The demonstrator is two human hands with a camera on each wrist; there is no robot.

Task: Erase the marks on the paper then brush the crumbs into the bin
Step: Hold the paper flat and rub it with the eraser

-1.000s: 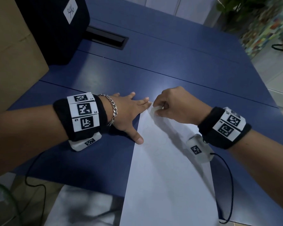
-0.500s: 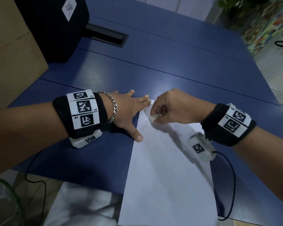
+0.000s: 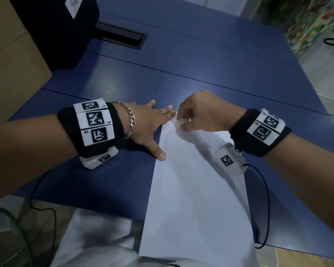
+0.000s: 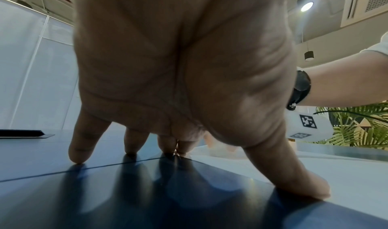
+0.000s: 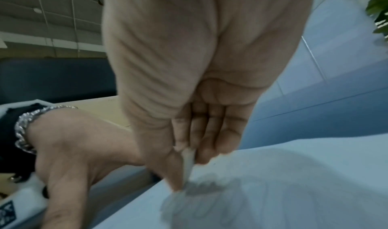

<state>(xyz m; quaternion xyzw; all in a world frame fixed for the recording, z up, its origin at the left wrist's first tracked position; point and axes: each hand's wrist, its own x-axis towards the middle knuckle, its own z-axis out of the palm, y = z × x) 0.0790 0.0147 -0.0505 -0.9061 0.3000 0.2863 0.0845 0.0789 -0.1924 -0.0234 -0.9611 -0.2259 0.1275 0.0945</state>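
A white sheet of paper [image 3: 197, 199] lies on the blue table [image 3: 201, 60], its near end hanging past the front edge. Faint pencil marks [image 3: 178, 160] show on its upper left part. My right hand [image 3: 183, 123] pinches a small white eraser [image 3: 181, 122] between thumb and fingers and presses it on the paper's far left corner; the right wrist view shows the eraser [image 5: 187, 159] on the paper [image 5: 293, 182], blurred. My left hand [image 3: 148, 128] lies flat with fingers spread, fingertips at the paper's corner and thumb [image 4: 293, 177] on its left edge.
A black bin-like box [image 3: 52, 29] with a white label stands at the back left beside a cardboard box [image 3: 10, 60]. A black cable slot [image 3: 121, 36] is set in the table. A black cable [image 3: 266, 209] trails from my right wrist.
My right hand with the eraser slid toward me half a second ago, then back toward the paper's far left corner. The left hand has stayed put.
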